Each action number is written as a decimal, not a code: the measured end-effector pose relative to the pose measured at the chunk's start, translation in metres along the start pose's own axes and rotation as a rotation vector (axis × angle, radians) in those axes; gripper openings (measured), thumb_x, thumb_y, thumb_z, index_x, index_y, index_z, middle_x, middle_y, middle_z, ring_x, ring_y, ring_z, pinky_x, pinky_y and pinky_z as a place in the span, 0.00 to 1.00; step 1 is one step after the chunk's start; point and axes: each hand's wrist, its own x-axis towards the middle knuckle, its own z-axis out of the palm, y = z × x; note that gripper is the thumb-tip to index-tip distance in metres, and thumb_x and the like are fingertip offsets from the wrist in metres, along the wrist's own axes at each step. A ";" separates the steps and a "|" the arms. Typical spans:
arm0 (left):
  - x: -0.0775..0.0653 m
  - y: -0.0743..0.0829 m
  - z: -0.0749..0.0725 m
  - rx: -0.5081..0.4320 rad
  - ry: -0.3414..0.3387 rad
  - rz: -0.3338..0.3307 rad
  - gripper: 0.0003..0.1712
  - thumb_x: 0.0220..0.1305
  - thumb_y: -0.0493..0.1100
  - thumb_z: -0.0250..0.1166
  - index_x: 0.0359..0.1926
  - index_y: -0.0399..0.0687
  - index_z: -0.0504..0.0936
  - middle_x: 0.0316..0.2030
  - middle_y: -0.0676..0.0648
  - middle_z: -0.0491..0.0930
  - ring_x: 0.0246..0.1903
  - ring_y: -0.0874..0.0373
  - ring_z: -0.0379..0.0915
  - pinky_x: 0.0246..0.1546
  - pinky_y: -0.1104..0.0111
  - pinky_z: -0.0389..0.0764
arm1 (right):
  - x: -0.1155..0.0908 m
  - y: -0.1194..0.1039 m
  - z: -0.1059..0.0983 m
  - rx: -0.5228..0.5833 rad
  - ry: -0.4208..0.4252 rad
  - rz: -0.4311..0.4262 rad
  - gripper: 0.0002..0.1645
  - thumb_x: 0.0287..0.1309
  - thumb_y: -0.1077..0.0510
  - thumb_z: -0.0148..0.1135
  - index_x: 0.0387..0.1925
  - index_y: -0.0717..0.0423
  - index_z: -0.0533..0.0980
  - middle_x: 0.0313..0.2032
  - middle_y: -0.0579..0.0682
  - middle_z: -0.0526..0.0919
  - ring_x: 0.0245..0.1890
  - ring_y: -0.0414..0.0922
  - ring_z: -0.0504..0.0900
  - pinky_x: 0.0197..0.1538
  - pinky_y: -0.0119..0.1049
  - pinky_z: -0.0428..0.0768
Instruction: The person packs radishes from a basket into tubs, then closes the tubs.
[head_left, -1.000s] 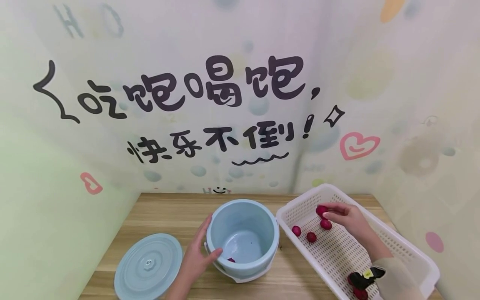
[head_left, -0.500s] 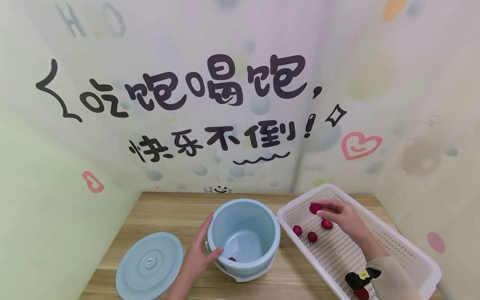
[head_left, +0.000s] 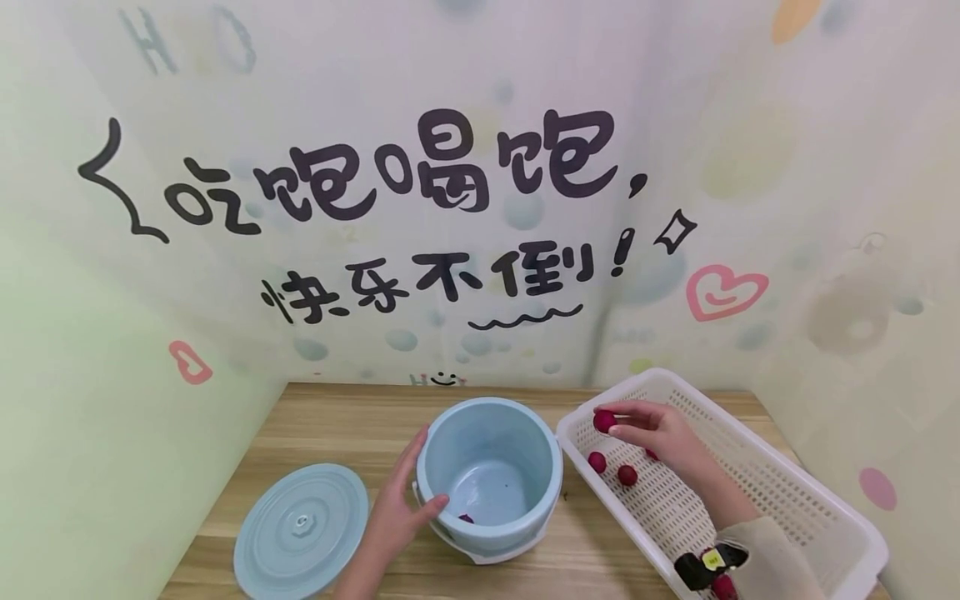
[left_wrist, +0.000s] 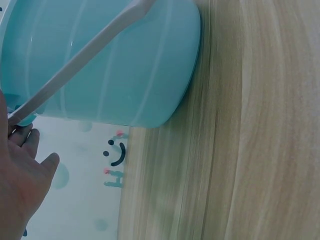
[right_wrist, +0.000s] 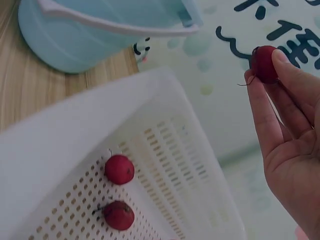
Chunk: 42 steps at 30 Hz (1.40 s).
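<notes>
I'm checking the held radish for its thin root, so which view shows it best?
The right wrist view: the radish appears largest there, pinched in the right hand, its thin root visible. The head view shows it smaller, over the white basket, with no root discernible. The left wrist view doesn't show it.

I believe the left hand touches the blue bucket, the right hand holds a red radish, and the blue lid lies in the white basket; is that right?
Not quite: the blue lid isn't in the white basket; the head view shows it on the wooden table, left of the blue bucket. The left hand does touch the bucket, and the right hand holds a red radish.
</notes>
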 end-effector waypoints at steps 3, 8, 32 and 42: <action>0.000 0.000 0.000 0.000 0.001 -0.004 0.54 0.51 0.51 0.74 0.77 0.57 0.59 0.76 0.46 0.60 0.74 0.40 0.57 0.66 0.35 0.66 | 0.002 -0.008 0.007 0.027 -0.019 -0.017 0.22 0.61 0.55 0.68 0.55 0.58 0.80 0.47 0.49 0.88 0.36 0.34 0.84 0.34 0.25 0.82; 0.000 0.000 -0.001 0.005 0.004 0.000 0.54 0.51 0.52 0.74 0.77 0.61 0.58 0.76 0.47 0.60 0.74 0.40 0.57 0.66 0.35 0.66 | 0.006 -0.016 0.019 0.074 -0.054 -0.054 0.22 0.61 0.57 0.67 0.56 0.60 0.79 0.51 0.59 0.86 0.44 0.35 0.86 0.50 0.26 0.84; 0.001 -0.003 0.001 -0.003 -0.002 0.041 0.54 0.51 0.53 0.74 0.77 0.59 0.58 0.76 0.45 0.60 0.73 0.41 0.57 0.65 0.35 0.66 | 0.022 -0.025 0.059 0.154 -0.124 -0.078 0.24 0.60 0.59 0.68 0.56 0.65 0.78 0.53 0.68 0.83 0.43 0.34 0.87 0.48 0.26 0.85; 0.000 -0.003 0.000 0.007 -0.004 0.018 0.54 0.51 0.53 0.73 0.77 0.55 0.58 0.76 0.46 0.60 0.73 0.39 0.57 0.65 0.33 0.66 | 0.022 -0.025 0.069 0.211 -0.172 -0.084 0.25 0.61 0.60 0.67 0.57 0.68 0.77 0.53 0.66 0.84 0.44 0.34 0.87 0.49 0.27 0.85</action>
